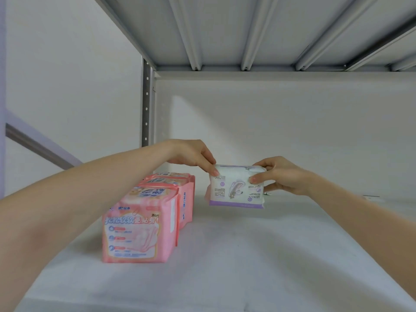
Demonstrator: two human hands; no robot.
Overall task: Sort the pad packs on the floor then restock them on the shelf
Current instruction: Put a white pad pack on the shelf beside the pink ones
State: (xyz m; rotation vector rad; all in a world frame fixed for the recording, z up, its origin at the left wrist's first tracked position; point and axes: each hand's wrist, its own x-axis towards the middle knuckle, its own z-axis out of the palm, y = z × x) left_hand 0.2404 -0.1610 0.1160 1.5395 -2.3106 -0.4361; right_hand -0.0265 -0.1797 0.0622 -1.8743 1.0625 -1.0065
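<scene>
Here left hand (193,157), right hand (279,174) pinch purple pack (236,188) in shelf (247,255), beside pink packs (144,226)

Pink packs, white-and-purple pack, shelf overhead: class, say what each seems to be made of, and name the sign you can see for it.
Pink packs: thin printed plastic film, slight sheen; crimped side seams, soft bulging faces.
White-and-purple pack: likely the same soft film, duller; puffy rounded corners.
Shelf overhead: probably painted sheet metal, matte grey; folded stiffening ribs.

Pink printed packs (144,224), a white-and-purple pack (236,188), on a white shelf (247,255).
</scene>
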